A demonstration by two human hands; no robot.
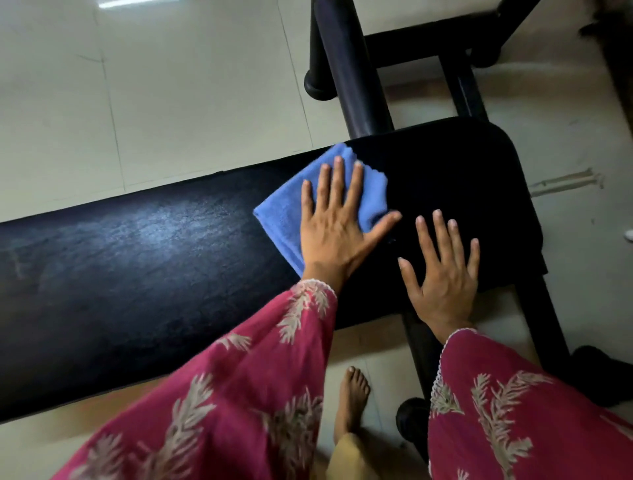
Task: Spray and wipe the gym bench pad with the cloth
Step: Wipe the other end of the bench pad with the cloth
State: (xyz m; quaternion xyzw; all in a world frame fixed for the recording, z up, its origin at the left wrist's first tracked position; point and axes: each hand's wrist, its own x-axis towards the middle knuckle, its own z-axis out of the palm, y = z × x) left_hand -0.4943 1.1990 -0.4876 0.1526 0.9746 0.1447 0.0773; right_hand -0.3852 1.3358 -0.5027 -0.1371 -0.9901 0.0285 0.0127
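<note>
Two hands (left hand (337, 226), right hand (445, 270)), one cloth (284, 212), one bench pad (137, 257), one bare foot (352, 394)

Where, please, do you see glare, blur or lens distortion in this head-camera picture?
In the head view, pale glare lies on the bench pad left of the blue cloth, while the pad's right end sinks into near-black shadow; in the head view, the top right corner is smeared, and the wide lens slightly bends the tile lines on the floor.

dim overhead light. a bright streak glints on the floor tiles (113, 4) at eleven o'clock; a pale sheen lies on the bench pad (164, 222) toward nine, its three o'clock end sunk in black. edges bend; sleeves (239, 394) at six blur.
</note>
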